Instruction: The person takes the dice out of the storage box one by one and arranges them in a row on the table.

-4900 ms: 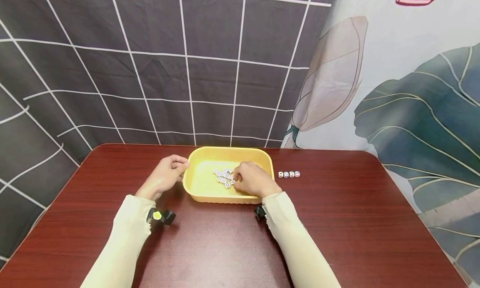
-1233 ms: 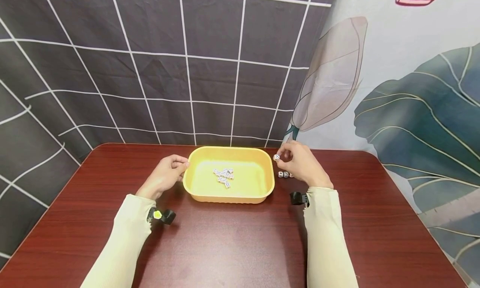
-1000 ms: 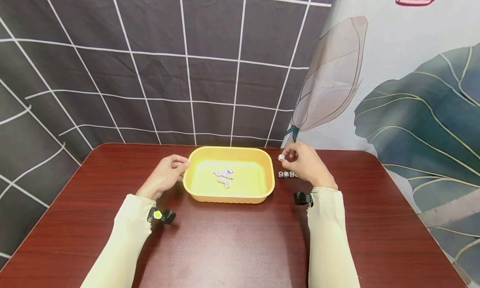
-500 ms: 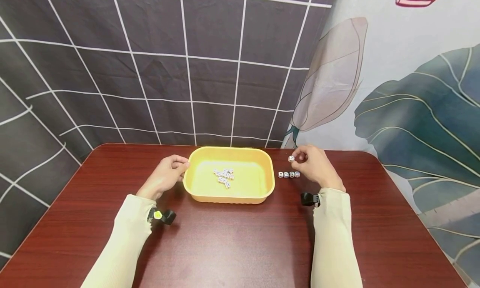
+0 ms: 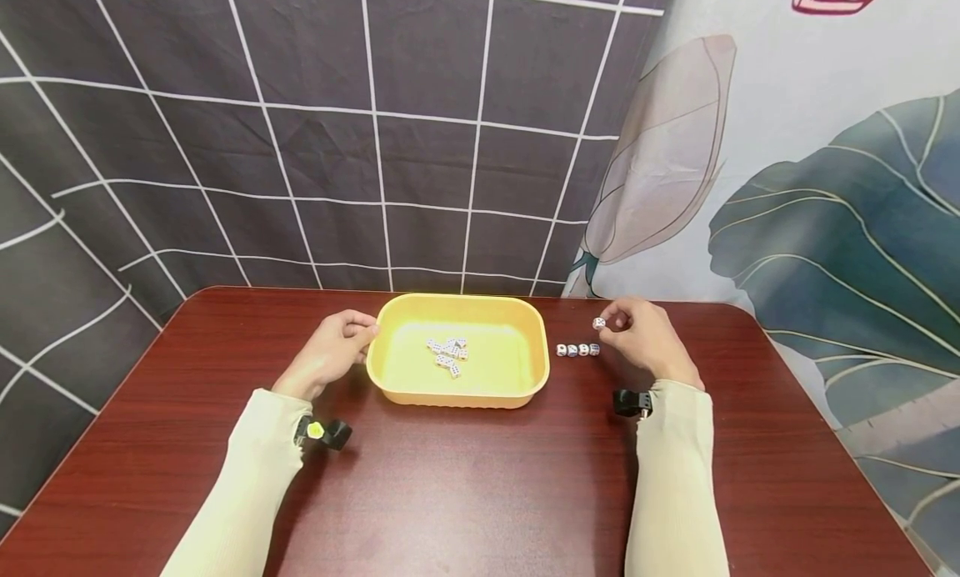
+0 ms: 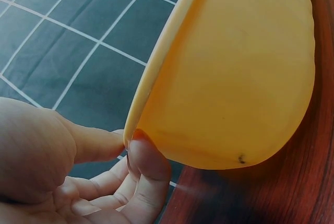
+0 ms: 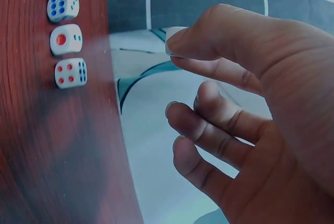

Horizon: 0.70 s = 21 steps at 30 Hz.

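Observation:
My left hand (image 5: pixel 328 353) pinches the left rim of a yellow plastic tub (image 5: pixel 459 398); the left wrist view shows thumb and finger on either side of the rim (image 6: pixel 151 78). Several white dice (image 5: pixel 448 352) lie in a loose cluster on the tub's floor. Between thumb and forefinger my right hand (image 5: pixel 651 340) pinches one die (image 5: pixel 599 323), held above the table. Just below and left of it, a straight row of dice (image 5: pixel 578 350) sits on the table right of the tub. In the right wrist view, my thumb mostly covers the held die (image 7: pixel 175 41).
The dark red wooden table (image 5: pixel 480 494) reaches back to a grey cloth (image 5: pixel 420 168) with white grid lines. A leaf-patterned curtain (image 5: pixel 825 227) hangs behind its right side. Small black cameras are strapped to both wrists.
My right hand has taken a die from the tub, carried it over the rim, then moved right and slightly lower past the row. The left hand has stayed at the rim.

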Available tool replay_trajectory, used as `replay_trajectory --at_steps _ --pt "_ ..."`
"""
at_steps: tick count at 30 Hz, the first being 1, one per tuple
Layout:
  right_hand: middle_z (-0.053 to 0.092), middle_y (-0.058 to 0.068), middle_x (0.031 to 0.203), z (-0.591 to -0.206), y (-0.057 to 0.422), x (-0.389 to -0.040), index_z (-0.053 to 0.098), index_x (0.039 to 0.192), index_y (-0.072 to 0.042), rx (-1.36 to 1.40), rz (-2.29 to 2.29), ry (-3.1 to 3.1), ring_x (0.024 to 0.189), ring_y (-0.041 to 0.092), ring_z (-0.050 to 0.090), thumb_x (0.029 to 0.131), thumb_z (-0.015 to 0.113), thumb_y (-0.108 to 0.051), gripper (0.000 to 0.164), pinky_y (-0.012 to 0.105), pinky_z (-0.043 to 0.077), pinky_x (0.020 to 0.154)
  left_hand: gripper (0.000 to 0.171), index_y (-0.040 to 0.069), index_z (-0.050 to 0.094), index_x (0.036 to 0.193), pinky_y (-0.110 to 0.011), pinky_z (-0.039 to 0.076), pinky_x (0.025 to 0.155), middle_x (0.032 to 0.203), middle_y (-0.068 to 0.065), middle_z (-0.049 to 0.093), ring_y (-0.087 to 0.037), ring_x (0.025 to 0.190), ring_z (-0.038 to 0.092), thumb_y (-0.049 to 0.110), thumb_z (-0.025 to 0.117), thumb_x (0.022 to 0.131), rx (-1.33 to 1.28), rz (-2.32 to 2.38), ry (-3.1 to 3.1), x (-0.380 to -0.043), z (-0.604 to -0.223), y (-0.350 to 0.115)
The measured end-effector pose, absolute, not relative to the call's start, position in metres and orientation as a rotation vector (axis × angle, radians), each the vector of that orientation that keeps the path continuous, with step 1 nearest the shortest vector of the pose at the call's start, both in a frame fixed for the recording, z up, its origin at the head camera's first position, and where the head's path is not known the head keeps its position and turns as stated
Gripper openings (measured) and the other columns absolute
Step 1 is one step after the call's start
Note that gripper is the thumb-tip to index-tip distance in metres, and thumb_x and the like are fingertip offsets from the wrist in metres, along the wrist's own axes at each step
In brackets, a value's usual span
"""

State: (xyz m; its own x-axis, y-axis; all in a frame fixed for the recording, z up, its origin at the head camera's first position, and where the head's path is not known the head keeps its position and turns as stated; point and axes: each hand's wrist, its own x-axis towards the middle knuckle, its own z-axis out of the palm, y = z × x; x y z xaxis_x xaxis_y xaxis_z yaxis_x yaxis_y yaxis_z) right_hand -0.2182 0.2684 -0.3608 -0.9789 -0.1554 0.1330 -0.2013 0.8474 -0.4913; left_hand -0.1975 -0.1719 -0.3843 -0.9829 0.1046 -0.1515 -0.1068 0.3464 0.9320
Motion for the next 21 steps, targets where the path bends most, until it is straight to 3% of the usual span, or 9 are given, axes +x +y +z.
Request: replay_trajectory --at_steps 21 --pt "0.06 0.008 0.083 -0.382 0.286 -0.222 0.073 0.098 -0.007 0.149 0.827 -3.065 0.08 0.023 0.054 0.088 0.073 -0.01 0.01 0.031 0.042 0.067 0.033 -0.011 0.05 0.13 -0.02 0.057 0.068 0.106 -0.018 0.066 -0.008 0.072 0.061 0.011 0.053 0.105 -0.01 1.693 2.423 -0.197 -0.383 -0.172"
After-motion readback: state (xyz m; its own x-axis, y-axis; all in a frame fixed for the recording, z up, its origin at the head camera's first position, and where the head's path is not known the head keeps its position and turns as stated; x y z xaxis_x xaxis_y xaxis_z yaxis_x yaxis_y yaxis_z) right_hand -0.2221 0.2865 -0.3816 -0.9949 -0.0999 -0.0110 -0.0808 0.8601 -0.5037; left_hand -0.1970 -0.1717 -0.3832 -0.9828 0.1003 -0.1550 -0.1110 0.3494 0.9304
